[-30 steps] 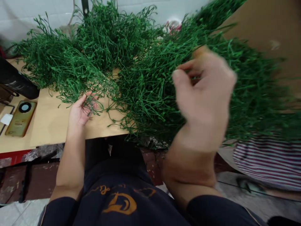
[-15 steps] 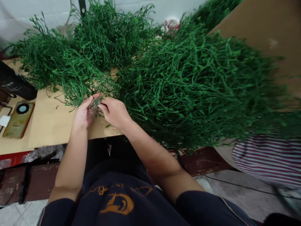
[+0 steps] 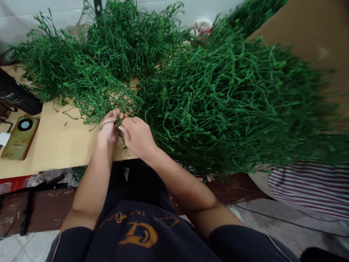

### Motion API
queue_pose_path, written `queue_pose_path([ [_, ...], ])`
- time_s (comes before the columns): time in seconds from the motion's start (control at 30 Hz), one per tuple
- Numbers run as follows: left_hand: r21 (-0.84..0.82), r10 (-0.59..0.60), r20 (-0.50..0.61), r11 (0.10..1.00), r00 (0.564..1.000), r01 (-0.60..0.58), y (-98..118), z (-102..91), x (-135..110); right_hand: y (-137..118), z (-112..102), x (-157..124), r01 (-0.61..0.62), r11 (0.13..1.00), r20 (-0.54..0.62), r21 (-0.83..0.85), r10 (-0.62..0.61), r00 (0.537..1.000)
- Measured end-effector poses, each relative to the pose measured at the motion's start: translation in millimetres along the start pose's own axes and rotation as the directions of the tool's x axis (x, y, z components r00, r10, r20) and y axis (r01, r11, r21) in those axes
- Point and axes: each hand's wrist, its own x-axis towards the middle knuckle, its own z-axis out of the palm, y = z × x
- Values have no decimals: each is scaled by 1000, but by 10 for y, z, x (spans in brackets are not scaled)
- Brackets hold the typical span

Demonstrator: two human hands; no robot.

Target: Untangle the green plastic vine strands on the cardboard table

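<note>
Both my hands meet at the near edge of a light wooden table [image 3: 54, 145]. My left hand [image 3: 108, 128] is closed round a small sprig of green plastic stems [image 3: 116, 122]. My right hand [image 3: 137, 135] pinches the same sprig from the right side. A big heap of tangled green plastic stems [image 3: 218, 102] lies just right of my hands and hangs over the table edge. More green stems [image 3: 81, 69] are piled across the back of the table.
A phone in a gold case [image 3: 19, 137] lies at the table's left end, beside a dark object [image 3: 16, 96]. Brown cardboard [image 3: 305, 32] stands at the upper right. Striped cloth [image 3: 311, 191] shows at the right, below the table.
My right hand came down from in front of the big heap to the table edge and joined my left hand on the sprig. My left hand closed and shifted slightly right.
</note>
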Motion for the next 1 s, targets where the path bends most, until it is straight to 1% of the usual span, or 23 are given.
queue_pose_path([
  [0.07, 5, 8, -4, 1000, 1000, -8, 50, 23, 13, 33, -30, -23, 3, 999, -9, 42, -2, 1000],
  [0.13, 41, 28, -4, 999, 1000, -27, 122, 1, 30, 80, -75, -41, 9, 996, -32, 94, -6, 999],
  [0.2, 127, 40, -4, 991, 999, -39, 190, -53, 39, 127, -126, -48, -2, 993, -95, 119, 13, 995],
  [0.3, 285, 40, -4, 958, 999, -37, 231, -130, 23, 158, -162, -20, -35, 995, -206, 93, 54, 977],
  [0.37, 358, 67, 15, 931, 998, -68, 218, -151, -1, 151, -136, 22, -26, 998, -211, 63, 38, 977],
  [0.47, 418, 113, 54, 900, 992, -126, 192, -151, -37, 154, -50, 101, -30, 999, -173, 17, 32, 984],
  [0.53, 441, 89, 50, 892, 995, -102, 194, -147, -57, 190, 0, 149, -58, 998, -184, 4, 58, 981],
  [0.63, 467, 59, 0, 883, 998, -52, 208, -145, -79, 251, 27, 193, -76, 997, -216, 28, 80, 973],
  [0.7, 477, 70, -12, 877, 997, -56, 206, -141, -83, 259, 21, 205, -86, 995, -195, 51, 94, 976],
  [0.8, 467, 88, 5, 880, 996, -80, 179, -143, -71, 225, 3, 212, -154, 984, -120, 85, 163, 979],
  [0.9, 426, 158, 44, 890, 987, -161, 150, -168, -46, 202, -6, 207, -217, 961, -48, 172, 228, 972],
  [1.0, 408, 202, 74, 888, 976, -215, 140, -197, -28, 208, -6, 183, -243, 936, -4, 256, 252, 968],
])
